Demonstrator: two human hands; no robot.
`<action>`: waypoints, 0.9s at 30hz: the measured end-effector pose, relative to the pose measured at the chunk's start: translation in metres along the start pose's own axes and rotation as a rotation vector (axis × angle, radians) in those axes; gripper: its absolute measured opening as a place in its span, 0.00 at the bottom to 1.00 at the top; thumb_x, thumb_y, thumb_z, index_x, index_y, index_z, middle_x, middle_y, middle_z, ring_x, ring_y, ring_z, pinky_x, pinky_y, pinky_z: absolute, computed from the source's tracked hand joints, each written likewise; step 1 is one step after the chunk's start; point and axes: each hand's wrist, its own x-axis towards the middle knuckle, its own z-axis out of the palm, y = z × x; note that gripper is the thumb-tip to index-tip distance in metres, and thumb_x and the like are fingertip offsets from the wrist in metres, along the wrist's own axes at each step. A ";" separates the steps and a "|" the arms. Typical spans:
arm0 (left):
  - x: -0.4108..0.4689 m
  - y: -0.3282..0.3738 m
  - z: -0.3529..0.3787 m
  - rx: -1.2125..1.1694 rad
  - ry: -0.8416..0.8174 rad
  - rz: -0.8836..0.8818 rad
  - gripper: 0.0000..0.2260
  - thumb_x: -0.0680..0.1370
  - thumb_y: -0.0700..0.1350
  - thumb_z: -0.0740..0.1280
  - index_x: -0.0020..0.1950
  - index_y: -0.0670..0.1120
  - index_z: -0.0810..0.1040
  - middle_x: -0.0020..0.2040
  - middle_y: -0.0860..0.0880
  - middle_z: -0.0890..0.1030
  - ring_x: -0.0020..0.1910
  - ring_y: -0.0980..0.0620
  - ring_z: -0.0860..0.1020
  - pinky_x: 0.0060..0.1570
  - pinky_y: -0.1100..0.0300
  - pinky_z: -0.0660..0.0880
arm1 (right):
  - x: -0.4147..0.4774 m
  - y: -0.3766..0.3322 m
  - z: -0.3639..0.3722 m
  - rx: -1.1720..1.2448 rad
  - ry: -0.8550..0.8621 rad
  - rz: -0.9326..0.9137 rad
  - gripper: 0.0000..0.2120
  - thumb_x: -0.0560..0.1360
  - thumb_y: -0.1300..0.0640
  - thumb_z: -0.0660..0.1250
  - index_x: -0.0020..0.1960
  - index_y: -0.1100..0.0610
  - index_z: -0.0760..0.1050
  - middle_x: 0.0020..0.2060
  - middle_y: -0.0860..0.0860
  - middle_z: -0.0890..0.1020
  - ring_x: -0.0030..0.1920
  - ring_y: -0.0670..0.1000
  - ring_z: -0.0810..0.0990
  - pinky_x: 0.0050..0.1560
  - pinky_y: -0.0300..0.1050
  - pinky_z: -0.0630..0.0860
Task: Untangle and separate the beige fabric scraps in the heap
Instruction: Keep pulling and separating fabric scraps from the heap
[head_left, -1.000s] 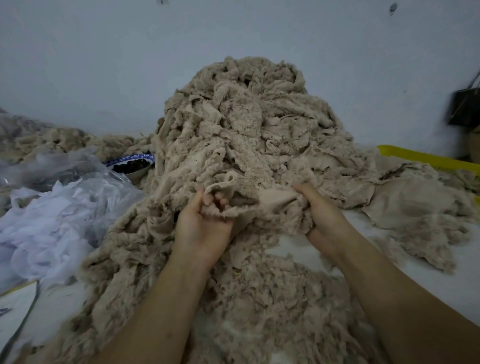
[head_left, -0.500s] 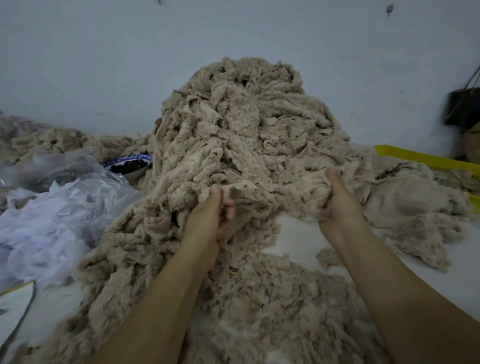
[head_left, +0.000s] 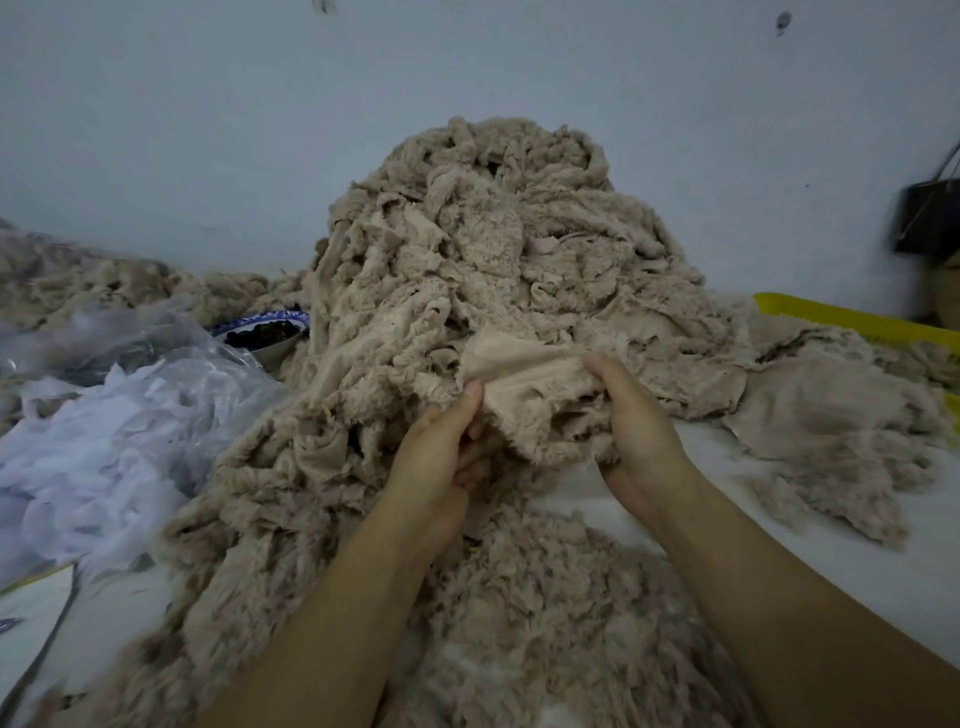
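While both hands work at the foot of the heap, 1 scrap is stretched between them.

Left hand: thumb and fingers pinch the scrap's left edge.
Right hand: fingers curled round its right end.
Location: the scrap sits at the front of the heap, its frayed lower edge touching the tangle behind. The heap stands on the tabletop near the wall.

Risks, as judged: the frayed edges are probably snagged in neighbouring pieces, so a hard pull may tear the scrap or drag a clump along. The heap is tall and steep, and drawing from its base may bring upper layers sliding down.

Surroundings:
- loose fluff in front of the heap
- 1 flatter pile at right
- yellow tray behind that pile
- plastic bag of white material at left, touching the heap
- 1 blue-patterned bowl between bag and heap
- dark bag at far right

In the way: fluff and plastic bag crowd the near side, so bare tabletop shows mainly at right.
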 end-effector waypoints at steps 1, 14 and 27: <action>0.000 0.000 0.000 -0.043 0.007 -0.001 0.14 0.82 0.48 0.63 0.38 0.45 0.71 0.27 0.54 0.67 0.21 0.59 0.60 0.21 0.66 0.55 | 0.000 0.000 0.000 0.003 0.002 -0.002 0.11 0.79 0.48 0.66 0.44 0.48 0.86 0.44 0.51 0.87 0.45 0.53 0.86 0.39 0.46 0.81; -0.004 0.003 0.008 -0.135 -0.034 -0.023 0.12 0.84 0.44 0.59 0.59 0.45 0.82 0.56 0.44 0.85 0.55 0.46 0.84 0.53 0.51 0.81 | -0.008 0.004 0.008 -0.387 0.055 -0.122 0.16 0.82 0.48 0.62 0.58 0.61 0.74 0.56 0.60 0.77 0.56 0.60 0.79 0.64 0.70 0.66; -0.011 -0.001 0.024 -0.120 -0.210 -0.056 0.17 0.86 0.47 0.55 0.60 0.40 0.80 0.56 0.40 0.85 0.55 0.44 0.84 0.53 0.50 0.82 | 0.008 0.016 0.010 -0.422 0.341 -0.171 0.15 0.83 0.53 0.57 0.37 0.53 0.62 0.27 0.48 0.64 0.28 0.47 0.60 0.33 0.45 0.57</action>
